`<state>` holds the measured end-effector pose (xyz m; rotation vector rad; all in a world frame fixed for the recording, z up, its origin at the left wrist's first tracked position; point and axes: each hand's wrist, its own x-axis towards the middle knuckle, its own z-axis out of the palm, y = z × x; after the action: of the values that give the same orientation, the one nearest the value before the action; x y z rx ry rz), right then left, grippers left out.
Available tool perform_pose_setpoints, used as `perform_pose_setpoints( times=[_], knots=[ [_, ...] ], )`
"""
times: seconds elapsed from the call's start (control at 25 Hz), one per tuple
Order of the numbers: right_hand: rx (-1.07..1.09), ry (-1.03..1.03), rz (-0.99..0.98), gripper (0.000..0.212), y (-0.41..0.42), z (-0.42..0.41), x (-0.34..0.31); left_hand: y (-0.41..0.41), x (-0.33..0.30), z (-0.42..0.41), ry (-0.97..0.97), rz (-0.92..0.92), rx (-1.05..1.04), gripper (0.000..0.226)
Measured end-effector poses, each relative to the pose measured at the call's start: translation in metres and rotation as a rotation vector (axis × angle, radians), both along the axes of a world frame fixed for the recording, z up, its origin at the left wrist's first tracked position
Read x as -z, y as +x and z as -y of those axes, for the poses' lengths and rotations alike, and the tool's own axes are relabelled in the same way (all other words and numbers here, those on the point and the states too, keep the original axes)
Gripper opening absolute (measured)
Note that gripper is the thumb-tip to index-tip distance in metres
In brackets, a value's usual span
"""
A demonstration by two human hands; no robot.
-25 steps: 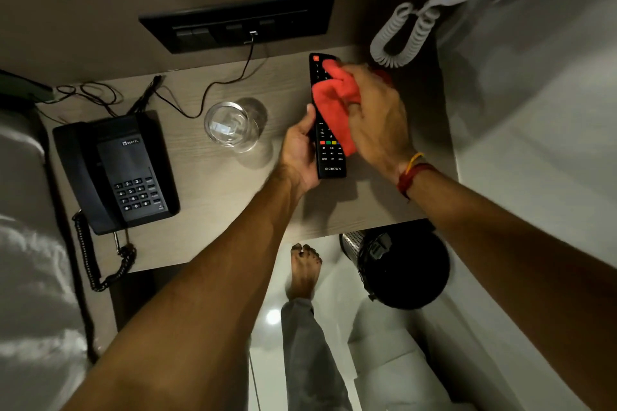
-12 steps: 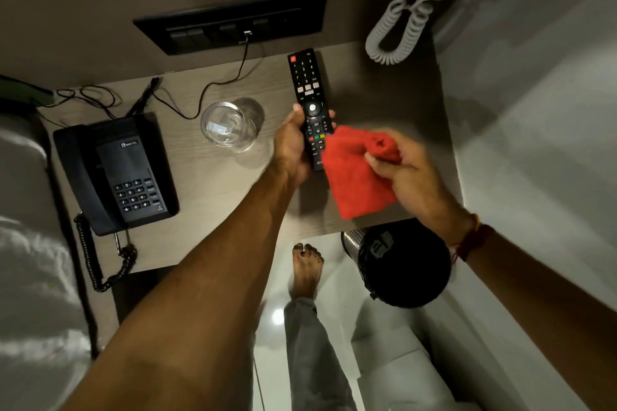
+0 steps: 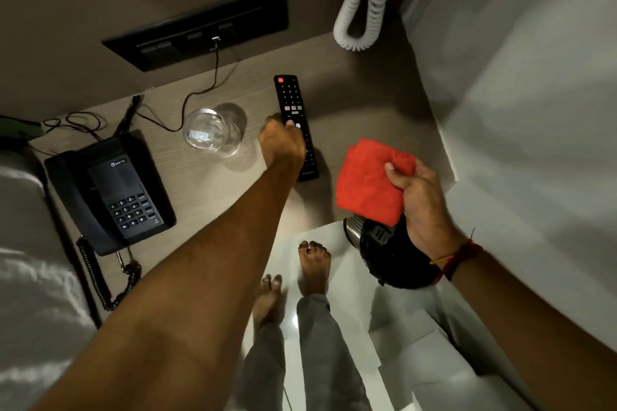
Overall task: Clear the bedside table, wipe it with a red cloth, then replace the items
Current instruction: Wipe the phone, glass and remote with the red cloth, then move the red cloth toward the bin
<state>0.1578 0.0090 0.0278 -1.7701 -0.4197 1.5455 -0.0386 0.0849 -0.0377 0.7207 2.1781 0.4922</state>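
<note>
Resting now: remote [image 3: 295, 123] lies flat on the bench [image 3: 213, 190], lowered since half a second ago.
Left hand [image 3: 282, 143]: arm stretched forward, knuckles up, grip closed round the remote's near half, thumb on its buttons.
Right hand [image 3: 419, 197]: drawn back to the bench's front right edge, palm up, grip pinching the red cloth [image 3: 370, 183], which hangs clear of the remote.
Glass [image 3: 212, 133]: just left of the remote.
Telephone [image 3: 110, 190]: far left, unmoved.

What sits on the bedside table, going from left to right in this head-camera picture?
black telephone → drinking glass → left hand on the remote control → red cloth held in the right hand
</note>
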Motion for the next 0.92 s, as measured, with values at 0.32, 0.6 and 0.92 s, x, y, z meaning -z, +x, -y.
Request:
perform_pose_setpoints(
  times=[0.32, 0.6, 0.92],
  knots=[
    [0.244, 0.025, -0.059, 0.023, 0.018, 0.082, -0.04, 0.011, -0.047, 0.04, 0.041, -0.119, 0.42, 0.023],
    [0.575, 0.125, -0.069, 0.029, 0.064, 0.219, -0.156, 0.15, -0.167, 0.191, -0.481, 1.217, 0.567, 0.082],
    [1.019, 0.053, 0.206, 0.023, 0.169, 0.487, -0.213, 0.302, -0.248, 0.416, -0.405, 0.975, 1.287, 0.025]
  ],
)
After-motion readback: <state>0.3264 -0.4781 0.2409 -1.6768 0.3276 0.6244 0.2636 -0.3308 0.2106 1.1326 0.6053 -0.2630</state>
